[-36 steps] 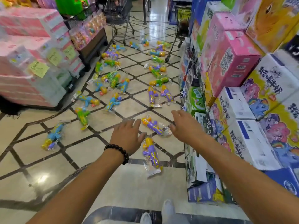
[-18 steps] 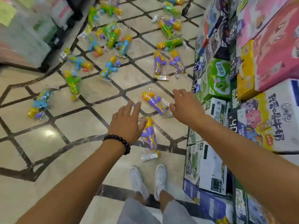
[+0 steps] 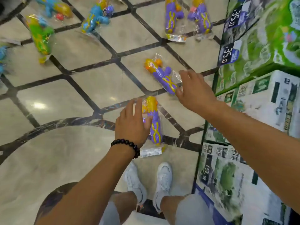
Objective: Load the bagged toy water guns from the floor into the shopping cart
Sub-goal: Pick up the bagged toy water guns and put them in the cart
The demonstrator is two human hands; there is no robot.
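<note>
Both hands lowered, left hand [image 3: 132,123] and right hand [image 3: 193,90] spread open touching bagged guns [image 3: 155,125].

Beige floor tiles [image 3: 100,88] with dark lines; near the white shoes [image 3: 164,179], purple-and-yellow water guns [image 3: 154,124]; farther off, blue and green ones [image 3: 40,36].

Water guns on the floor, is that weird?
Yes. Bagged toy water guns lie scattered over the tiled floor instead of on a shelf, like the purple one by the right hand and another beside the left hand.
</note>
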